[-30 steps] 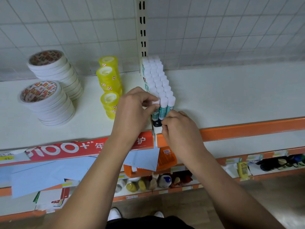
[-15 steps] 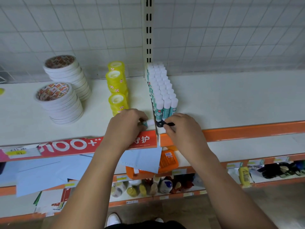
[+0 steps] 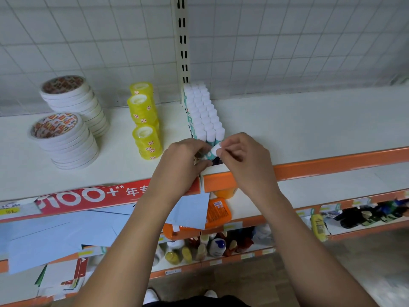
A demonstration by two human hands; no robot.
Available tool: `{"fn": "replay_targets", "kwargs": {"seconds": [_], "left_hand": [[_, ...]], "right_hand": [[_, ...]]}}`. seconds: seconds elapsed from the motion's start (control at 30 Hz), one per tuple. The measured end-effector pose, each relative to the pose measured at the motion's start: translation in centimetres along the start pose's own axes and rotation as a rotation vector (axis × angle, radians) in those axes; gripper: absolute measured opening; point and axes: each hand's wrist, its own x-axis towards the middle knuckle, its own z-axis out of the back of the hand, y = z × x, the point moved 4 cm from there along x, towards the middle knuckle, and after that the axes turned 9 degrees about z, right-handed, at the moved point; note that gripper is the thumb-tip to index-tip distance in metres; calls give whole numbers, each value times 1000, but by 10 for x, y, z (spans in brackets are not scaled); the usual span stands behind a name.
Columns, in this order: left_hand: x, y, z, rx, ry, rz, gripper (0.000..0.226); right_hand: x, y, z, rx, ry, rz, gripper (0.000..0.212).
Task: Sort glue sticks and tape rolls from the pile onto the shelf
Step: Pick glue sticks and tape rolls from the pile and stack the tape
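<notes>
Pinching one glue stick (image 3: pixel 212 152) with both hands: right hand (image 3: pixel 245 161) fingertips closed on the white cap, left hand (image 3: pixel 183 165) curled round the teal body. Stick tilted, long axis diagonal, cap end up and to the right; lower end hidden by fingers. Position: front edge of the smooth white shelf (image 3: pixel 309 125), just before the block of upright glue sticks (image 3: pixel 201 111), round white caps packed in tight rows. Left of block: three stacks of glossy yellow tape rolls (image 3: pixel 145 120); farther left, two stacks of flat white tape rolls (image 3: pixel 66 140), printed on top. Orange rail (image 3: pixel 332 160) along shelf front
</notes>
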Motion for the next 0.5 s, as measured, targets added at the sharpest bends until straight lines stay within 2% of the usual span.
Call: {"fn": "replay_targets", "kwargs": {"seconds": [0.13,0.23,0.5], "left_hand": [[0,2,-6,182,-17,-57,21],[-1,3,-16,307,54,-43,25],[3,3,-26,487,115,-5,22]], "right_hand": [[6,8,16,-147,-49,134,12],[7,10,19,-261,-27,230,12],[6,9,11,-336,30,314,11]]}}
